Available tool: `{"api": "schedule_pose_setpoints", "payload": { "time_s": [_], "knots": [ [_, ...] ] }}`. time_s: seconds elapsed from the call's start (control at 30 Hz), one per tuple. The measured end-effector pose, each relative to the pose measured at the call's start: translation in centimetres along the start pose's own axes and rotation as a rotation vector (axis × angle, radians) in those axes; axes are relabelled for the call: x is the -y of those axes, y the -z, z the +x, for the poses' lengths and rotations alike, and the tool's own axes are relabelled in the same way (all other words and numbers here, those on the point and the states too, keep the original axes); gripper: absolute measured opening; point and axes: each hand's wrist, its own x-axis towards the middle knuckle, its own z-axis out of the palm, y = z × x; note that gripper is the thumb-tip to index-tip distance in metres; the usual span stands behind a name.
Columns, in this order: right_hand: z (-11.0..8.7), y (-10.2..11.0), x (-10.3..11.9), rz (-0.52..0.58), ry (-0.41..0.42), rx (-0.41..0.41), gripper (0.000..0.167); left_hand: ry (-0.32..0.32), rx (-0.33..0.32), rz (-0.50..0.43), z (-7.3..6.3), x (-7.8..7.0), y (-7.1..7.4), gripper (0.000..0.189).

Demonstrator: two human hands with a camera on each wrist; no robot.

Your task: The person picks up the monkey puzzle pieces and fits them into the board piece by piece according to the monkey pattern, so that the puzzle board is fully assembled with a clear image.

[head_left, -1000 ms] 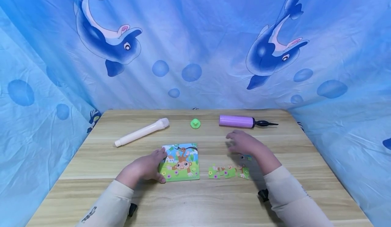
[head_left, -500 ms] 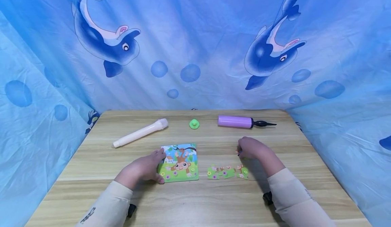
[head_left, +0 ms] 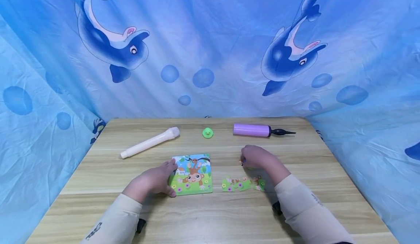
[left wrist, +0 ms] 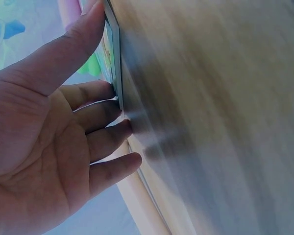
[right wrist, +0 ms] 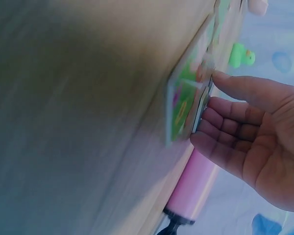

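Observation:
My left hand (head_left: 156, 178) rests at the left edge of a square monkey picture puzzle (head_left: 191, 176), its thumb by the near corner and fingers by the far part. In the left wrist view the fingers are mostly straight, tips along the puzzle's edge (left wrist: 116, 54). To the right lie several loose puzzle pieces (head_left: 241, 184) in a row, printed with green grass and flowers. Just beyond that row, close over the table, my right hand (head_left: 260, 160) pinches a puzzle piece (right wrist: 201, 108) between thumb and fingers. The hand covers most of the piece in the head view.
On the wooden table (head_left: 203, 222), a white stick-like tube with a wider head (head_left: 150, 142) lies at the back left. A green toy duck (head_left: 207, 133) sits at the back middle, a purple hand pump (head_left: 252, 130) right of it. Blue dolphin curtains (head_left: 210, 47) surround the table.
My right hand came down to the table, took hold of a puzzle piece beyond the row and moved it left. The left hand stays at the puzzle's edge.

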Motion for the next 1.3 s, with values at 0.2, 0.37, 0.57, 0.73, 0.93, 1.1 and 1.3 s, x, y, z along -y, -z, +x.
{"api": "schedule_pose_setpoints", "payload": {
  "time_s": [0.2,0.37,0.57,0.73,0.93,1.1,1.3],
  "knots": [
    [1.1,0.0,2.2,0.018,0.023,-0.002,0.013,0.005,-0.001,-0.012,-0.2,-0.2,0.2,0.101],
    [2.1,0.0,4.0,0.018,0.069,-0.003,0.013,0.019,0.005,-0.02,-0.1,-0.3,0.1,0.1],
    [3.1,0.1,7.3,0.013,0.174,-0.013,0.017,0.018,0.014,-0.02,-0.1,-0.4,0.2,0.1],
    [3.8,0.5,10.5,-0.028,0.274,-0.022,0.02,0.025,0.014,-0.019,-0.1,-0.2,0.2,0.101],
    [4.8,-0.3,12.9,-0.06,0.296,0.028,0.016,0.023,0.019,-0.014,0.0,-0.2,0.2,0.1],
    [5.0,-0.9,13.7,-0.116,0.299,0.027,0.011,0.022,0.016,-0.011,0.2,-0.1,0.0,0.101],
    [4.7,-1.1,14.2,-0.191,0.336,-0.03,0.012,0.025,0.013,-0.005,0.2,0.1,0.0,0.102]
  ]
}}
